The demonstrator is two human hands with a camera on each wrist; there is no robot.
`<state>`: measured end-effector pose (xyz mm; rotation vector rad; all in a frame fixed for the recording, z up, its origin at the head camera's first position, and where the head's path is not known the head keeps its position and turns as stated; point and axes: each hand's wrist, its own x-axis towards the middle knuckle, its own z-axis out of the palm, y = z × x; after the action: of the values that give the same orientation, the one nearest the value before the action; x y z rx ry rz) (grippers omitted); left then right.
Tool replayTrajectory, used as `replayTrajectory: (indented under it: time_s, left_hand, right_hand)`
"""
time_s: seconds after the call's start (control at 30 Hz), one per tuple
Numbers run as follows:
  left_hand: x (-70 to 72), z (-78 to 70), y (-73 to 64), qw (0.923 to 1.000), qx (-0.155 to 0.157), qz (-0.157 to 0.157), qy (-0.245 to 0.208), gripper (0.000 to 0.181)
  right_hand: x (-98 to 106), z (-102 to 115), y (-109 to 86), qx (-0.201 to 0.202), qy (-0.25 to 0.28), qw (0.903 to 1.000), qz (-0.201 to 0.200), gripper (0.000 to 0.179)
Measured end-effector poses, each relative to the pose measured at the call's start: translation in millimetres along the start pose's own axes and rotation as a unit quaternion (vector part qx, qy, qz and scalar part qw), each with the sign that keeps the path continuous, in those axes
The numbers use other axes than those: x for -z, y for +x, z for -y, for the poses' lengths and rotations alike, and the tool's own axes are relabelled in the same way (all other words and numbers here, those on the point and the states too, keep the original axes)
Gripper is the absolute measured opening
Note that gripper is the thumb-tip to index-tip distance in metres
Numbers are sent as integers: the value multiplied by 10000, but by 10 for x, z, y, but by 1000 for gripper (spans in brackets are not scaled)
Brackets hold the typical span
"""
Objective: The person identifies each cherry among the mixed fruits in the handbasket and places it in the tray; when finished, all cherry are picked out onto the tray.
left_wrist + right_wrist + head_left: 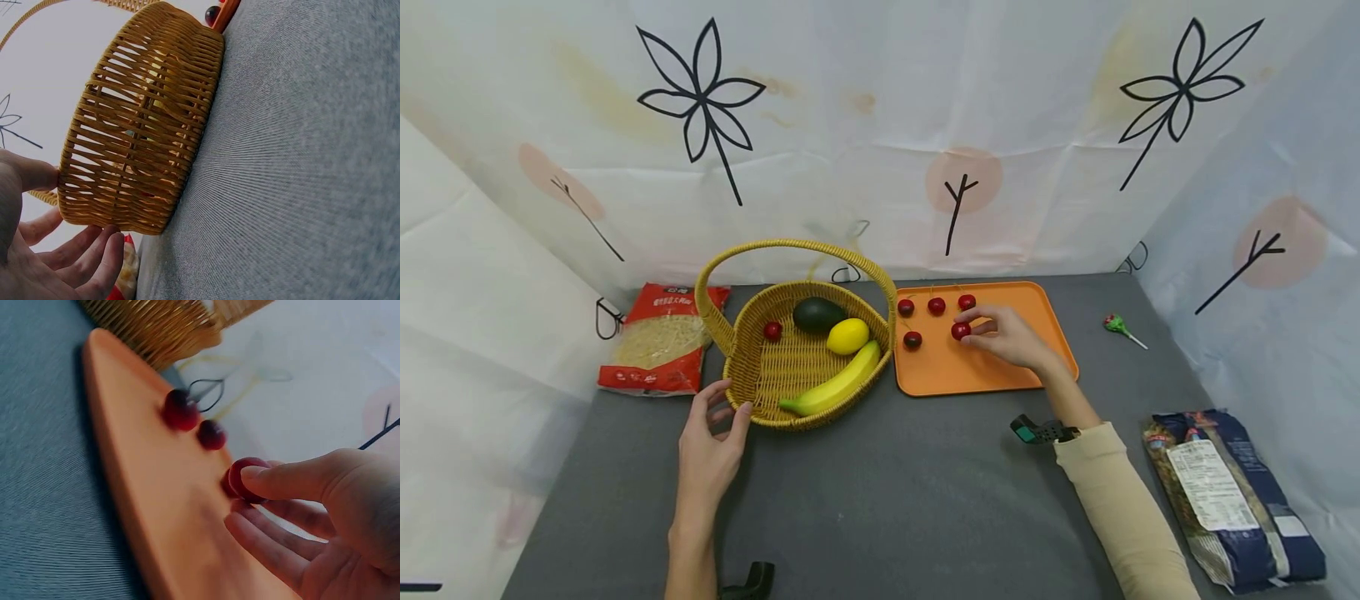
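Observation:
My right hand (1003, 335) pinches a red cherry (249, 480) between thumb and fingers, above the orange tray (1000, 379). Several other cherries (936, 306) lie on that tray. Left of it stands a yellow woven basket (767, 375) with a tall arched handle. Inside the basket are an avocado (818, 315), a lemon (847, 337), a banana (835, 387) and one cherry (772, 331). My left hand (711, 450) holds the basket at its front left side. In the left wrist view, its thumb touches the rim and its fingertips meet the woven wall.
A red bag of pale dried food (658, 333) lies behind the basket's left side. To the right are a green-wrapped lollipop (1120, 327) and a dark blue food bag (1232, 500). White printed cloth (880, 125) hangs around the grey tabletop (880, 500).

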<state>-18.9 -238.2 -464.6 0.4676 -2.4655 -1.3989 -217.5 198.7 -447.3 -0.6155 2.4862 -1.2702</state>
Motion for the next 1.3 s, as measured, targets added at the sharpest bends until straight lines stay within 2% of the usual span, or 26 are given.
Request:
replayTrajectory:
  time_s: [0.13,0.37,0.83,1.03,1.17,1.3]
  left_hand:
    - [5,-1,0,10000,5,-2,14,52]
    - [-1,-10,-2,10000,30,23,36,52]
    - [-8,-26,-1,9999,93,31,78,53]
    - [-13,-19,3,10000,15,49,-26,53]
    - [-10,-16,1,10000,0,20,-32,53]
    - [-5,-19,-3,10000,10,9,-11,52]
  right_hand:
    - [-86,-119,97,154,-170,9997,13,34]
    - [-172,-144,192,185,-135,9996,165,32]
    - [-155,-164,194,168,18,9995,253,37]
    - [-77,-51,121,116,-45,9998,132,37]
    - [-45,101,48,364,-136,9992,12,37]
    - [-64,411,-61,732,16,9973,-62,36]
